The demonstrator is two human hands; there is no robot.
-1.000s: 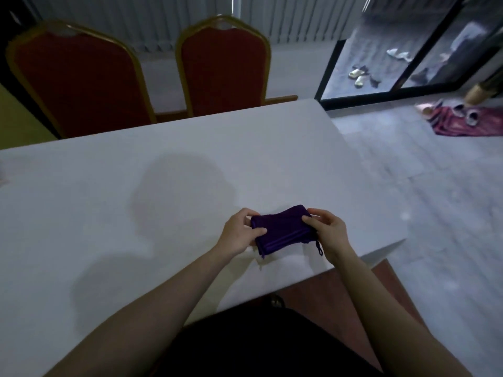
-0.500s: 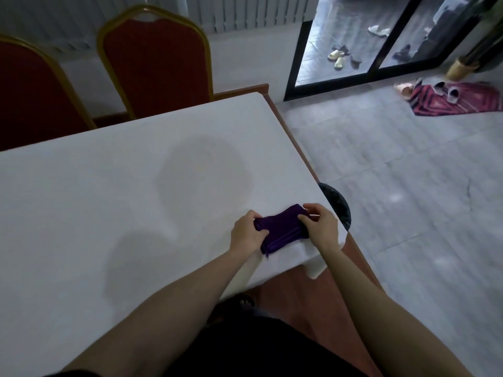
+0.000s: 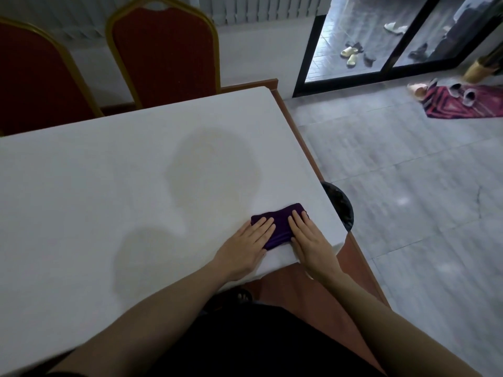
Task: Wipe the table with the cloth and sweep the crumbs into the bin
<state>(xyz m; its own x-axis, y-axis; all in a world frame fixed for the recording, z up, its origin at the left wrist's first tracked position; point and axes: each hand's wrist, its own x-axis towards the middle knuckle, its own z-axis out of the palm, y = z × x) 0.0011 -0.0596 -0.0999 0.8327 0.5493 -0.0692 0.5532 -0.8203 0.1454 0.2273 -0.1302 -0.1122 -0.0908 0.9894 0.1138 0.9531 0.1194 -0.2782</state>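
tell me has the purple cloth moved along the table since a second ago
Yes. The folded purple cloth has shifted right, toward the white table's right edge by the dark round bin.

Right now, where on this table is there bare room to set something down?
The white table shows bare cover from the two red chairs to the near edge, left of the hands. It is crowded only at the near right corner: left hand and right hand press the purple cloth, beside the black bin.
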